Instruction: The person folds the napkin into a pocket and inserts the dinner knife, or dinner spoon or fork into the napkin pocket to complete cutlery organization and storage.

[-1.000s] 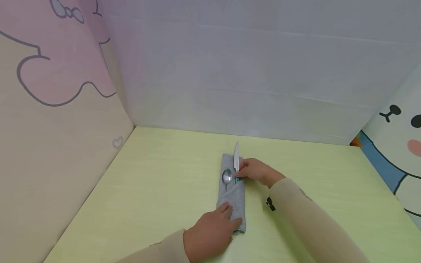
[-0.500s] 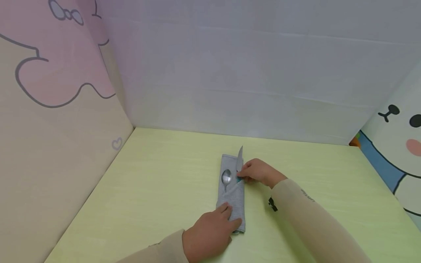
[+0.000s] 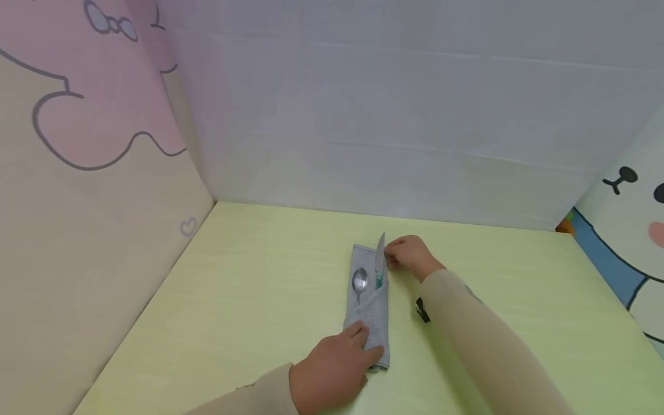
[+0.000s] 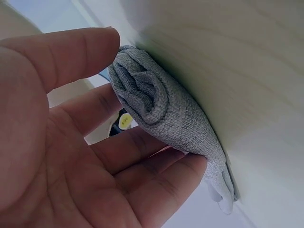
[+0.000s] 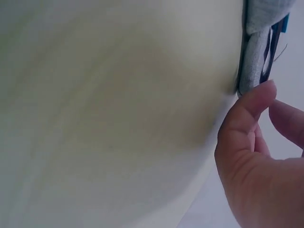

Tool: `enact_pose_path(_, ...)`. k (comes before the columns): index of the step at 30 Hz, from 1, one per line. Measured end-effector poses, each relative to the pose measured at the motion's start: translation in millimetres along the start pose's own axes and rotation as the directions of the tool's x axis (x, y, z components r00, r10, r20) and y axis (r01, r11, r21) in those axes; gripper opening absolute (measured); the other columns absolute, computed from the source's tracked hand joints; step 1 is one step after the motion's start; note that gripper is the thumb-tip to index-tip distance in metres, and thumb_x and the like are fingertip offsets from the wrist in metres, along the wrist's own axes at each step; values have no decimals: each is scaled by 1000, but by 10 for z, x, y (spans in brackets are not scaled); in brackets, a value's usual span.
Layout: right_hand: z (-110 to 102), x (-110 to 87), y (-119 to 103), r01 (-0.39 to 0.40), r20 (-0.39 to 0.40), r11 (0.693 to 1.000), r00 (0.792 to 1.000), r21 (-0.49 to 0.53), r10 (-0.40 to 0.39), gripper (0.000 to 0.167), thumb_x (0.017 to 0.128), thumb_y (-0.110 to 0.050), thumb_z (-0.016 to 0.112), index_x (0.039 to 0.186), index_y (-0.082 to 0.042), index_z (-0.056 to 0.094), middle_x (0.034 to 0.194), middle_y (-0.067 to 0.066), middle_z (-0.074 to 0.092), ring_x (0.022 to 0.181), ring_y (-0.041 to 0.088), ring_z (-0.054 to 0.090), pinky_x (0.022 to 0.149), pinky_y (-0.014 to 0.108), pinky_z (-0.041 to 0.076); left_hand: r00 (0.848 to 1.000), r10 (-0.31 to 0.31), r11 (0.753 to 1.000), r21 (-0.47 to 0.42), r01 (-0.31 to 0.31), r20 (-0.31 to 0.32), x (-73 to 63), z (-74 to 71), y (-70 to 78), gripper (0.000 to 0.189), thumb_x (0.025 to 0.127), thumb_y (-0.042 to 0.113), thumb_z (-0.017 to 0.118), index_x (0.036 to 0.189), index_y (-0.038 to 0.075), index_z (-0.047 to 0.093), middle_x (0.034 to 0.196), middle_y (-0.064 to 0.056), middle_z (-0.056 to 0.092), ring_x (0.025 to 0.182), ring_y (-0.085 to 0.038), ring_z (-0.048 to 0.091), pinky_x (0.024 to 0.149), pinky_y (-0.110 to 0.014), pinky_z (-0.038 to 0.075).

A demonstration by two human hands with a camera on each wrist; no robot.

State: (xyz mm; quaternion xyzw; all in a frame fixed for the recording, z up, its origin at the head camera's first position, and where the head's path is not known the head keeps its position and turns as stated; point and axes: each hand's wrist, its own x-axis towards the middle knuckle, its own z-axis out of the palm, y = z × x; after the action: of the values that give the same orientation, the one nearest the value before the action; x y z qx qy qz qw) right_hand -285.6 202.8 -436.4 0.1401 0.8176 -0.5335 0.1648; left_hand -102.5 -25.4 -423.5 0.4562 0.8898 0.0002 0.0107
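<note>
A grey cloth napkin [image 3: 376, 323], folded into a long pocket, lies upright in the head view. A metal spoon [image 3: 360, 280] and a table knife [image 3: 380, 259] with a teal handle stick out of its far end. My left hand [image 3: 332, 369] holds the near part, thumb on one side and fingers on the other; the rolled napkin end [image 4: 142, 90] shows in the left wrist view. My right hand [image 3: 410, 253] has its bent fingertips at the napkin's upper right edge, beside the blade. Its thumb [image 5: 259, 97] covers the napkin's end, so whether it pinches anything is hidden.
The pale yellow-green table [image 3: 259, 276] ends at a plain back wall [image 3: 337, 115]. A printed panel [image 3: 129, 230] stands at the left and another [image 3: 638, 253] at the right. A small black item [image 3: 422, 310] shows under the right sleeve.
My right hand has left the knife's handle and moved up beside the blade. The knife has shifted slightly right, with more of its handle showing. My left hand stays on the napkin.
</note>
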Motion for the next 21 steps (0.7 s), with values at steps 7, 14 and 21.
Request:
enact_pose_path(7, 34, 51, -58, -19, 30, 999, 999, 44, 17, 34, 105, -15, 59, 130, 8, 64, 96, 9, 63, 78, 16, 57, 71, 27, 52, 1000, 7, 1000, 1, -7, -23, -19, -1, -2, 36, 94, 31, 75, 130, 28, 70, 133, -6, 64, 130, -22, 57, 87, -31, 58)
enact_pose_path(14, 62, 69, -98, -44, 15, 999, 999, 26, 43, 29, 106, -16, 59, 120, 7, 69, 85, 6, 60, 71, 14, 54, 67, 27, 48, 1000, 7, 1000, -3, -7, -2, -18, -29, -5, 37, 95, 32, 74, 131, 28, 68, 134, -5, 63, 131, -21, 55, 89, -31, 57)
enact_pose_path(21, 45, 76, -74, -56, 65, 989, 997, 139, 47, 31, 107, -8, 53, 128, 14, 59, 96, 12, 63, 78, 16, 62, 74, 26, 57, 1000, 10, 1000, 3, -10, -9, -26, -33, -3, 38, 94, 32, 75, 131, 27, 69, 134, -6, 63, 130, -22, 56, 89, -31, 57)
